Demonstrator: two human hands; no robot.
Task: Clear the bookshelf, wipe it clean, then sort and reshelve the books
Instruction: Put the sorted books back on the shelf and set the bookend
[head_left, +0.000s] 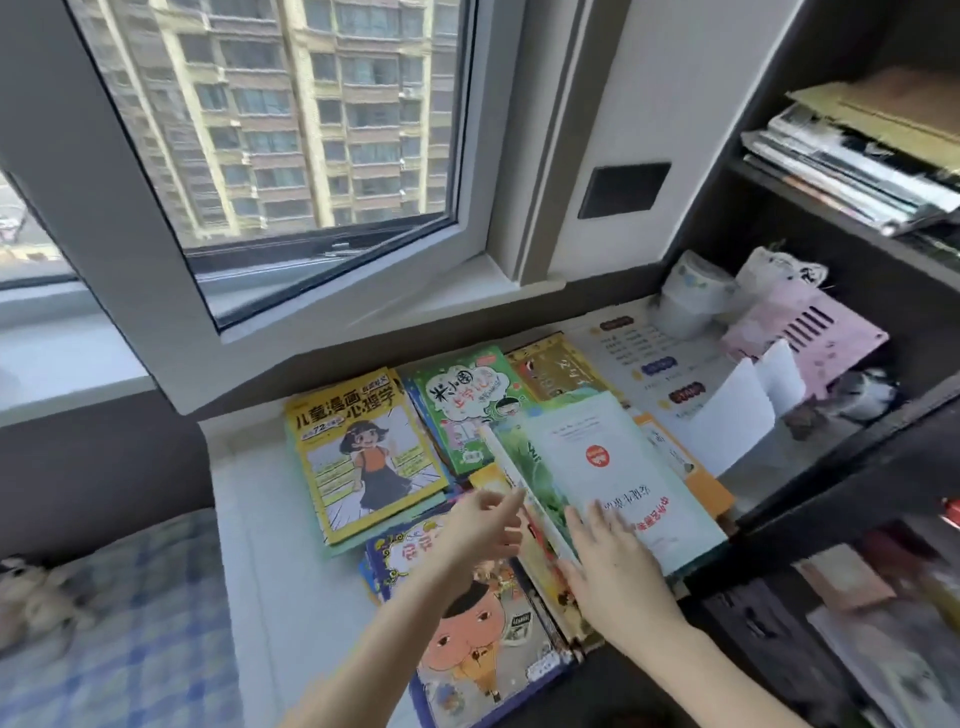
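Several children's books lie spread on the white sill under the window. A pale green and white book (618, 467) with a red seal lies tilted on top of a green-covered book (524, 462). My right hand (615, 566) rests flat on its near end, fingers straight. My left hand (483, 525) reaches to the left edge of that small stack, fingers touching the spine edge. A yellow comic book (358, 447) lies to the left, and a blue book with a cartoon face (478, 623) sits nearest me. The dark bookshelf (831, 467) stands on the right.
The upper shelf holds a flat pile of magazines (857, 166). On the middle shelf sit a pink slotted holder (800, 338), a tape roll (696, 286) and white cards. An open window frame (332, 291) juts over the sill. A blue checked bed (145, 613) lies lower left.
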